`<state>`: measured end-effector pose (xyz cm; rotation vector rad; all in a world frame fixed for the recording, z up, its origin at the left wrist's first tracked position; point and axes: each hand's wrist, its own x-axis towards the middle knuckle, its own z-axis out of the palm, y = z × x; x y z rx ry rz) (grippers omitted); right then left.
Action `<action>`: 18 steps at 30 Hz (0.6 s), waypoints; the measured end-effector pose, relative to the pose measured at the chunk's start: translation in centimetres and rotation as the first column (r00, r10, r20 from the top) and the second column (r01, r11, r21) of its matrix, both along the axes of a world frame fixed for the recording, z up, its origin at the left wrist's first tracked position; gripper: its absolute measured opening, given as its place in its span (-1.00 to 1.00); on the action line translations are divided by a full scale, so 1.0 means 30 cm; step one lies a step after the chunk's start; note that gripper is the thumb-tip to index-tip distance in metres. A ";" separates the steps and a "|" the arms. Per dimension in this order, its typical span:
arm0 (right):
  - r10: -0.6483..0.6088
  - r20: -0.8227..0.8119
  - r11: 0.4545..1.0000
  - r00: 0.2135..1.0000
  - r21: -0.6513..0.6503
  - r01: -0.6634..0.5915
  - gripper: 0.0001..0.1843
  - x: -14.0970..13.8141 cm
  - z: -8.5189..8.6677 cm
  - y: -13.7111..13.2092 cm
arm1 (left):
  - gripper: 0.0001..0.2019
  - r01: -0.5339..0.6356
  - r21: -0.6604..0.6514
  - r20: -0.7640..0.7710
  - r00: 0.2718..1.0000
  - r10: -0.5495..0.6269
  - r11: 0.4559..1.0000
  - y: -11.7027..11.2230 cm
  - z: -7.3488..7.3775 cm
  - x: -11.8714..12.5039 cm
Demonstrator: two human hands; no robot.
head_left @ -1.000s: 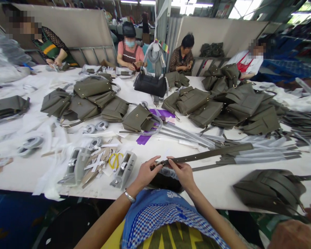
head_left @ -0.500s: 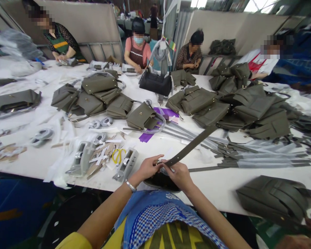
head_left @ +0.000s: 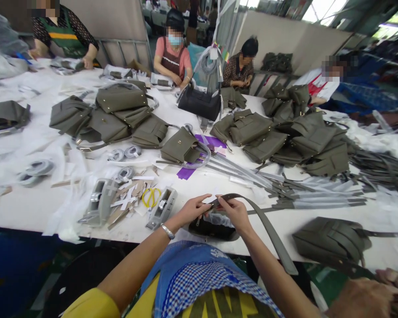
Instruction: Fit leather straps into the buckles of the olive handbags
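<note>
My left hand [head_left: 196, 208] pinches one end of an olive-green strap [head_left: 267, 227] in front of my body. Close beside it, my right hand [head_left: 234, 213] is closed on the same strap. From there the strap arches over my right wrist, and its free end hangs down past my forearm. Below both hands an open handbag [head_left: 212, 229] stands at the table's near edge, its dark inside and some clear plastic showing. The fingers partly hide where the strap meets its fitting.
Tape dispensers [head_left: 162, 207] and yellow-handled scissors [head_left: 151, 198] lie left of my hands. Olive handbags [head_left: 114, 117] are heaped across the table, with wrapped straps [head_left: 325, 192] at right. Another person's hand [head_left: 361, 296] is at lower right, near a handbag [head_left: 328, 240]. Several people sit opposite.
The strap's long end has swung from pointing up and away to hanging down over my right forearm. My hands have drawn slightly apart, showing more of the open handbag.
</note>
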<state>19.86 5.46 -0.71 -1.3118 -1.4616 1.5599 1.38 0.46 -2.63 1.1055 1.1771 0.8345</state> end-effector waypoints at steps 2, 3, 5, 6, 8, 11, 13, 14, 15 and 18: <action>-0.026 0.033 0.999 0.999 0.031 0.025 -0.58 -0.006 0.015 -0.019 | -0.38 0.016 0.000 0.011 1.000 -0.016 1.000 -0.002 -0.007 -0.005; -0.038 0.049 0.998 0.998 0.045 0.036 -0.57 -0.010 0.025 -0.029 | -0.38 0.024 0.003 0.016 1.000 -0.024 1.000 -0.003 -0.010 -0.007; -0.071 0.075 0.995 0.995 0.069 0.066 -0.56 -0.020 0.041 -0.048 | -0.37 0.048 0.015 0.031 0.998 -0.049 0.999 -0.006 -0.013 -0.014; -0.093 0.083 0.993 0.992 0.079 0.087 -0.55 -0.025 0.046 -0.057 | -0.37 0.062 0.022 0.039 0.997 -0.063 0.998 -0.007 -0.015 -0.018; -0.131 0.110 0.987 0.985 0.105 0.120 -0.53 -0.030 0.050 -0.073 | -0.37 0.092 0.030 0.050 0.994 -0.094 0.995 -0.007 -0.016 -0.027; -0.146 0.229 0.975 0.962 0.200 0.100 -0.54 -0.028 0.046 -0.093 | -0.37 0.150 0.043 0.040 0.988 -0.152 0.988 -0.004 -0.016 -0.040; -0.149 0.351 0.953 0.924 0.302 0.039 -0.61 -0.025 0.048 -0.108 | -0.38 0.186 0.057 0.009 0.982 -0.187 0.981 -0.001 -0.016 -0.046; -0.151 0.406 0.933 0.901 0.359 -0.006 -0.64 -0.025 0.052 -0.117 | -0.38 0.197 0.065 -0.013 0.980 -0.197 0.978 0.000 -0.017 -0.047; -0.140 0.453 0.910 0.880 0.410 -0.066 -0.68 -0.027 0.056 -0.129 | -0.38 0.201 0.073 -0.036 0.979 -0.199 0.977 0.000 -0.020 -0.046; -0.081 0.577 0.810 0.813 0.513 -0.283 -0.74 -0.047 0.068 -0.174 | -0.39 0.162 0.120 -0.083 0.985 -0.153 0.979 -0.006 -0.037 -0.036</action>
